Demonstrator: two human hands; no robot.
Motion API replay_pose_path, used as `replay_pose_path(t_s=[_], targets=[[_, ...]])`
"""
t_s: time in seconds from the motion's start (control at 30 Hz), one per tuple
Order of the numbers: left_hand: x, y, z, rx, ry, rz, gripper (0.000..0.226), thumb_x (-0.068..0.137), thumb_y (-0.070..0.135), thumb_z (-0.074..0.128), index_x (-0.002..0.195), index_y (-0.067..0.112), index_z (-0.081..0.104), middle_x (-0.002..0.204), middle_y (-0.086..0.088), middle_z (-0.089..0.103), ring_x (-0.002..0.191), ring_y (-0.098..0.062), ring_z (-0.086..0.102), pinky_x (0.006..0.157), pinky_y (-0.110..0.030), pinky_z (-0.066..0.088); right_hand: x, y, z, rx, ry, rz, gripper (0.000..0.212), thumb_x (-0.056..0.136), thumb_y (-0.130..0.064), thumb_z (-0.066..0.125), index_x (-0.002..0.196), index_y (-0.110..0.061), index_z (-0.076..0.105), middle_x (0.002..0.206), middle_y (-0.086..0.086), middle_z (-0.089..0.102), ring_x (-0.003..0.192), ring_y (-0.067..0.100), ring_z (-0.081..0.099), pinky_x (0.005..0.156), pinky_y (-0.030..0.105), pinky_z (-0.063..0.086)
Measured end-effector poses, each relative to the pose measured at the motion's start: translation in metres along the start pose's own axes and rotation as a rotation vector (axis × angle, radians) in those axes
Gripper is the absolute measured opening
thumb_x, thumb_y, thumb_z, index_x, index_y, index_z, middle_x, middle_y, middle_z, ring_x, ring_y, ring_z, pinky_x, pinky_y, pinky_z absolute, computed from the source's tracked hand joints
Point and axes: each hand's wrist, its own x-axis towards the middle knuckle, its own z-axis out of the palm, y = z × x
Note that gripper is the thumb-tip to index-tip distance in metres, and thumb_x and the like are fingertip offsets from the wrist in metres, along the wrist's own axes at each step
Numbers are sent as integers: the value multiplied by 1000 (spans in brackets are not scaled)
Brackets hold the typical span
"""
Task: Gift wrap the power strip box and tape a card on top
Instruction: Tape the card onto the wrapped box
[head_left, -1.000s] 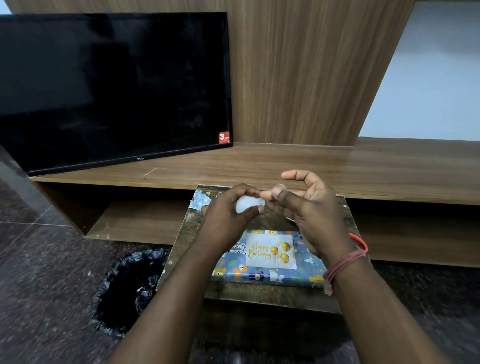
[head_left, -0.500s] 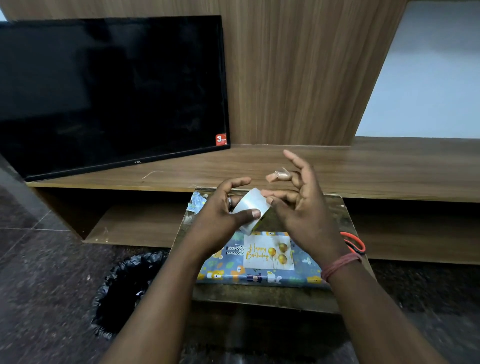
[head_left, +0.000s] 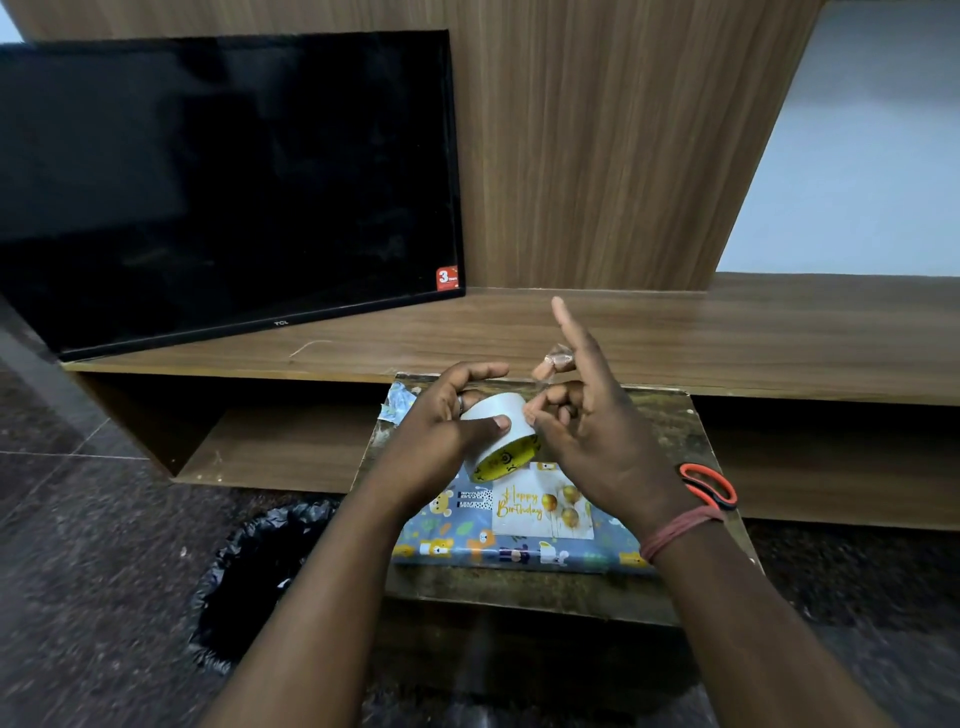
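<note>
The box, wrapped in blue cartoon-print paper (head_left: 467, 545), lies on a small worn wooden table (head_left: 519, 592). A white "Happy Birthday" card (head_left: 540, 506) with gold balloons sits on its top. Above the box my left hand (head_left: 441, 431) grips a roll of clear tape (head_left: 501, 434) with a yellow inner core. My right hand (head_left: 587, 415) is beside the roll, thumb and a finger at its edge where the tape end is. Its index finger points up. A crumpled bit of tape sticks to one raised fingertip (head_left: 558, 358).
Orange-handled scissors (head_left: 709, 486) lie on the table's right side, partly behind my right wrist. A paper scrap (head_left: 397, 402) lies at the table's far left corner. A black bin bag (head_left: 260, 571) sits on the floor at left. A TV (head_left: 223, 182) leans on the wooden shelf behind.
My hands have lowered a little and tilted the tape roll so that its yellow core shows. My right index finger has lifted and straightened upward.
</note>
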Motion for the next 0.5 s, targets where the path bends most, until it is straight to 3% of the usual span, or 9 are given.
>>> replay_pose_path(t_s=[0.13, 0.2, 0.37, 0.5], targets=[[-1, 0, 1, -5, -1, -2, 45, 94, -4, 63, 131, 21, 61, 108, -18, 73, 91, -25, 72, 72, -32, 58, 0, 3, -2, 25, -14, 28, 95, 94, -1, 60, 154, -54, 10, 110, 3, 55, 89, 27, 63, 83, 28, 49], [0, -1, 3, -2, 11, 7, 43, 93, -6, 63, 129, 19, 62, 106, -20, 73, 86, -24, 72, 68, -30, 57, 0, 3, -1, -13, -18, 32, 94, 95, -2, 59, 154, -54, 9, 108, 1, 52, 87, 23, 60, 83, 31, 51], [2, -6, 11, 48, 77, 44, 38, 90, -3, 68, 118, 22, 68, 102, -19, 73, 82, -26, 70, 70, -37, 55, 0, 3, 0, -34, -20, 67, 95, 96, -2, 58, 156, -51, 4, 105, -1, 49, 79, 8, 52, 79, 21, 49], [2, -8, 14, 135, 102, 53, 39, 88, -6, 69, 113, 24, 68, 101, -10, 75, 72, -14, 70, 59, -24, 50, 0, 4, 2, -75, -38, 74, 94, 95, -1, 56, 158, -46, 2, 103, -5, 48, 79, 7, 52, 80, 16, 47]])
